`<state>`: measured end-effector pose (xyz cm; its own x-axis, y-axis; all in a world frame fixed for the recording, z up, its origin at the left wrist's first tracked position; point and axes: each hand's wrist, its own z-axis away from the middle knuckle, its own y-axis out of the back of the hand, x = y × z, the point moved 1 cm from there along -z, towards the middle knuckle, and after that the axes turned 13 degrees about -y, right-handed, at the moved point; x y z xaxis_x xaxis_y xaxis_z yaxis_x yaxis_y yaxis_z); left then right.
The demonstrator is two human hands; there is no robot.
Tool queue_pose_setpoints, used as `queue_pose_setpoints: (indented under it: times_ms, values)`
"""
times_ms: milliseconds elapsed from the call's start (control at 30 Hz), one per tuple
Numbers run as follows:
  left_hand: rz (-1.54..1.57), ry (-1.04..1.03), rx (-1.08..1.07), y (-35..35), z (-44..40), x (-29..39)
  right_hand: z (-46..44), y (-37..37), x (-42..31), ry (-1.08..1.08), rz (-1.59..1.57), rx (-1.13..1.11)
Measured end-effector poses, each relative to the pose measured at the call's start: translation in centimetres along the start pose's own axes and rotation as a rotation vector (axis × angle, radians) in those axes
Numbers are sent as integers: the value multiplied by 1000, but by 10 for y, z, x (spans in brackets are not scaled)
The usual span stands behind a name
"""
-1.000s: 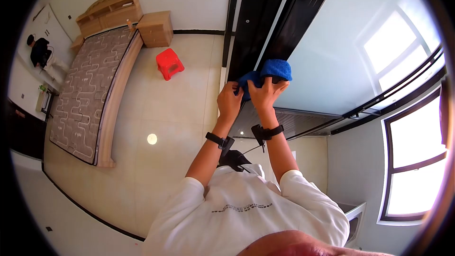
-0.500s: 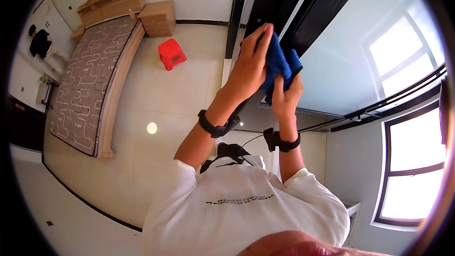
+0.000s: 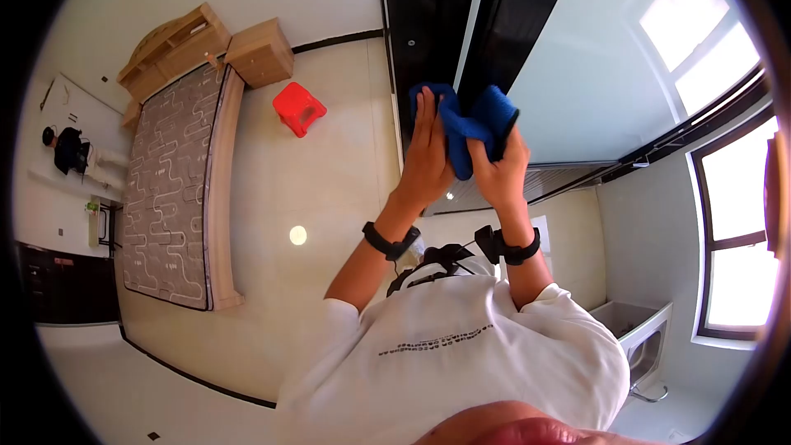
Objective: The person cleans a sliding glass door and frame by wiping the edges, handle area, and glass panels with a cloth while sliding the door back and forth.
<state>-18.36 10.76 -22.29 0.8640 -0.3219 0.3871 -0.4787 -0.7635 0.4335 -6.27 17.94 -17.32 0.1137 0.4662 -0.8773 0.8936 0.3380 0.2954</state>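
Observation:
A blue cloth [image 3: 466,127] is bunched between my two hands against the black frame [image 3: 441,25] of a tall sliding door. My left hand [image 3: 426,155] lies on the cloth's left part, fingers stretched out flat and pressing it to the frame; its thumb is hidden. With my right hand [image 3: 503,166] I grip the right part, and a folded end sticks up above the fingers. Beside the cloth is the pale glossy door panel [image 3: 593,66], which reflects a window. Black straps with small boxes circle both wrists.
A red plastic stool [image 3: 298,107] stands on the tiled floor. Left of it are a bed with a patterned mattress [image 3: 169,189] and a wooden nightstand [image 3: 260,51]. Another person [image 3: 78,156] is at the far left wall. A sink [image 3: 647,338] and a window [image 3: 736,231] are right.
Both hands have come lower with the cloth along the door frame. My left fingers, bent over the cloth before, now lie straighter on it. The view has shifted.

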Motion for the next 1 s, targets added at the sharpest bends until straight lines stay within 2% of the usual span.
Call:
queue_pose_setpoints:
  times_ms: [67,133,233,333,400,433,500,633,767,833,900,1000]
  values:
    - [-48,-27,10,11,-20,-2,-6,5,-2,139,-13,32]
    - [-261,-143,20,23,-40,-4,-15,12,8,149,-18,-30]
    - [-304,-128,11,26,-47,-5,-23,24,28,207,-3,-215]
    - [-304,-62,-11,6,-18,-12,-17,22,37,211,43,-230]
    - [-293,29,-71,-8,9,-18,-13,22,50,226,226,-221]
    - [-291,34,-70,-13,22,-21,-8,23,57,224,229,-226]
    - [-390,47,-162,-17,38,-27,-1,23,66,173,448,-195]
    - [-416,-31,-143,4,21,-22,3,26,59,153,362,-196]
    - [-384,-85,-52,36,-31,-2,-2,30,38,226,280,-52]
    - [-367,-112,4,38,-37,2,-4,33,30,263,295,-64]
    - [-390,-32,-22,31,-33,13,-5,33,30,223,329,-257]
    - [-426,72,-80,27,-15,20,1,21,46,302,424,-187]
